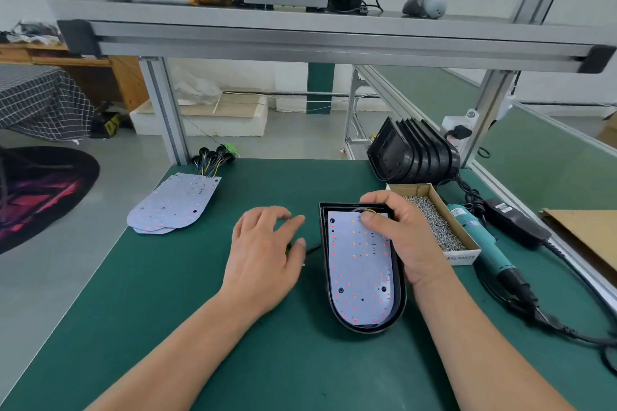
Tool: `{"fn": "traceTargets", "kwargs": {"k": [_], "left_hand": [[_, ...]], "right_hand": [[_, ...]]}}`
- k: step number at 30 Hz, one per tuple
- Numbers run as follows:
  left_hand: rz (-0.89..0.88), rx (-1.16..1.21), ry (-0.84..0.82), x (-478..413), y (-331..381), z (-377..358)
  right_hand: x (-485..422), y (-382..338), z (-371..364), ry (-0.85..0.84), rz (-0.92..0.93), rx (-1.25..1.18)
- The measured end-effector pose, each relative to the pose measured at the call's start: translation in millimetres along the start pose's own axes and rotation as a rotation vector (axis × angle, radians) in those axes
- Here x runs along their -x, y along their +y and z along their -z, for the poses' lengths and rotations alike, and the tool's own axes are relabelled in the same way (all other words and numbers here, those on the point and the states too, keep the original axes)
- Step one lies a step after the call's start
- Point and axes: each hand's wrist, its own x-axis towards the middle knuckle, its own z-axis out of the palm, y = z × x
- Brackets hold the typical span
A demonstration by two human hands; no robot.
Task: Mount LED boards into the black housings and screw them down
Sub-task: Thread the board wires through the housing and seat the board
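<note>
A black housing [399,307] lies on the green mat in front of me, with a white LED board [359,272] seated inside it. My right hand [405,237] grips the housing's far right corner, thumb pressing on the board's top edge near the coloured wires [367,210]. My left hand [263,253] hovers just left of the housing with relaxed fingers, holding nothing. A teal electric screwdriver [480,240] lies to the right, beside a cardboard box of screws [437,227].
More LED boards [173,202] with wired leads are stacked at the far left of the mat. Several empty black housings [414,152] lean at the back right. A black power adapter [516,222] and cables trail along the right edge. An aluminium shelf beam [300,40] crosses overhead.
</note>
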Motion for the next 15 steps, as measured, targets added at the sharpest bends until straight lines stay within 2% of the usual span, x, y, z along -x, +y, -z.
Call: {"fn": "traceTargets", "kwargs": {"k": [4,6,8,11,12,15], "left_hand": [[-0.206,-0.081,0.068,-1,2,4],[-0.252,0.037,-0.037,1,7,2],[-0.167,0.287,-0.175,4,11,0],[0.156,0.817,-0.263,9,13,5],[0.209,0.939,-0.276,9,15,5],[0.237,1.042,-0.297,8,20,2]], "right_hand": [[0,-1,0,-0.008,0.01,0.002],[0,-1,-2,-0.013,0.012,0.015],[1,-1,-1,-0.012,0.008,0.002],[1,-3,0,-0.003,0.015,-0.022],[1,-2,-1,-0.003,0.022,-0.019],[2,-1,-7,-0.031,0.047,0.043]]}}
